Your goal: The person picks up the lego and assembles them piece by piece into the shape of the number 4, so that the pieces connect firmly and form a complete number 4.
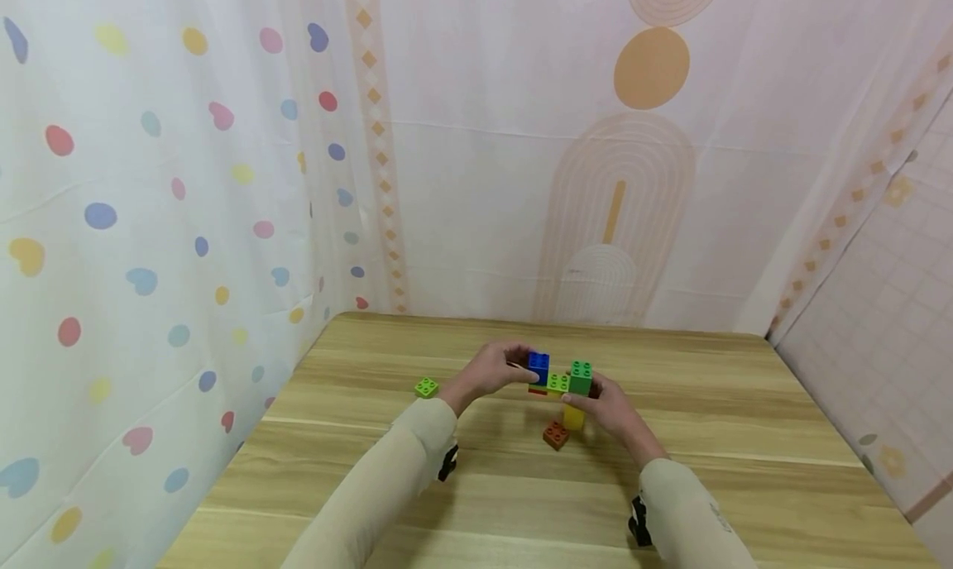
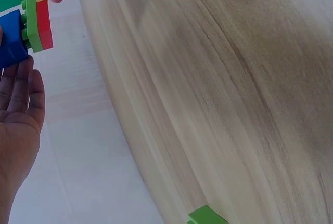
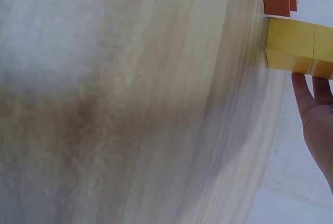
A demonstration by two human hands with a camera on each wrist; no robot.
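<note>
My left hand (image 1: 490, 372) pinches a blue toy brick (image 1: 538, 369) at the left end of a raised brick structure. Beneath that brick runs a lime green layer (image 1: 557, 382) with a red brick (image 2: 44, 25) under its end. A green brick (image 1: 581, 377) stands on the structure's right end, above a yellow column (image 3: 290, 44) that reaches down to the table. My right hand (image 1: 616, 410) grips this right end, its thumb on the near side and other fingers partly hidden behind. In the right wrist view its fingertips touch the yellow column.
An orange-brown brick (image 1: 555, 436) lies on the wooden table (image 1: 506, 503) just in front of the yellow column. Left of my left hand is a loose lime green brick (image 1: 426, 388). Patterned curtains (image 1: 476, 222) hang behind the table and along its left side.
</note>
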